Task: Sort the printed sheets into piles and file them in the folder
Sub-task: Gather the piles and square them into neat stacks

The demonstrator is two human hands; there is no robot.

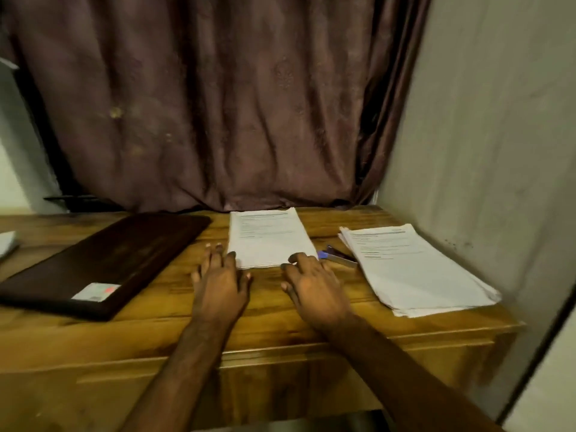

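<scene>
A neat pile of printed sheets (267, 236) lies at the middle back of the wooden table (162, 294). A thicker, looser pile of printed sheets (411, 269) lies to the right. A dark brown folder (106, 260) lies shut on the left, with a white sticker on its near corner. My left hand (219, 283) rests flat on the table, its fingertips at the middle pile's near left corner. At the pile's near right corner sits my right hand (314, 286), fingers spread and relaxed. Neither hand holds anything.
A stapler with a blue end (338, 256) lies between the two piles, just right of my right hand. A brown curtain (218, 120) hangs behind the table and a wall (483, 135) stands close on the right. Something white (6, 244) shows at the left edge.
</scene>
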